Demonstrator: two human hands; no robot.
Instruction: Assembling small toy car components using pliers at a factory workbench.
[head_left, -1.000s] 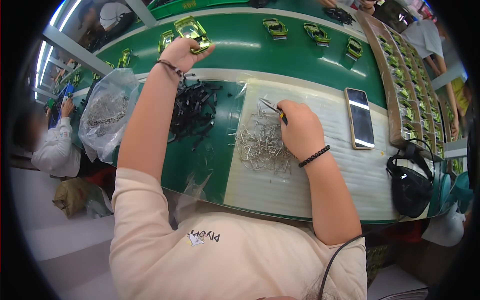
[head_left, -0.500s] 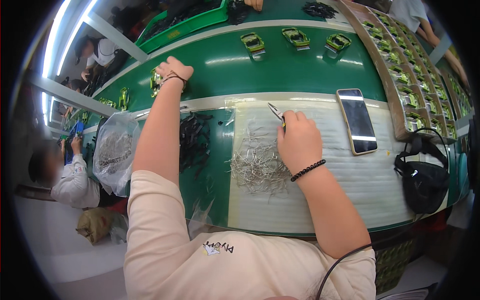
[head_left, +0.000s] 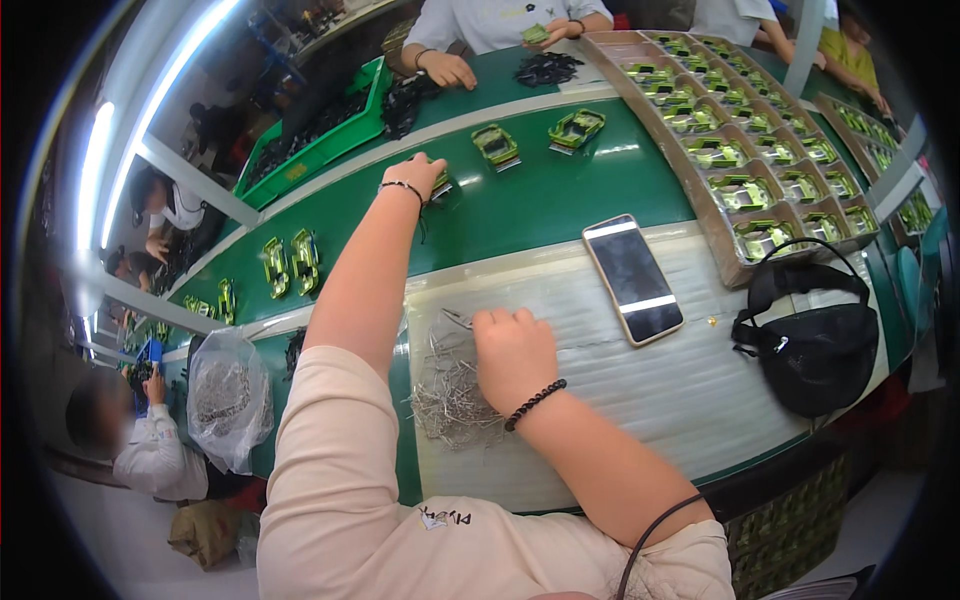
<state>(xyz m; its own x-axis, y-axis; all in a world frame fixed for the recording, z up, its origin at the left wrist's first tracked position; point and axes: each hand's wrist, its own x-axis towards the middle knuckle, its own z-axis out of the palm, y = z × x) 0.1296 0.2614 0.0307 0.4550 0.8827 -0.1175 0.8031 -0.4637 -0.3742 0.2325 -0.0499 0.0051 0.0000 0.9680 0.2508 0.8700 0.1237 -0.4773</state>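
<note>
My left hand reaches over the green work surface, its fingers curled down onto a light-green frame-shaped part, which they mostly cover. Two similar green parts, a near one and one farther right, lie just beyond it. Above a heap of bent silver wire pieces, my right hand is closed around a pair of pliers. Only the metal jaws of the pliers show; the hand hides the handles. A pale foam sheet lies under the heap and my right hand.
A phone and a black bag lie to the right. Behind them stands a divided carton of green parts. More green parts lie at left, near a clear bag. A co-worker's hand rests across the table.
My left hand has left the green part at the left and moved right onto another one. My right hand still grips the pliers near the wire heap. The view has shifted.
</note>
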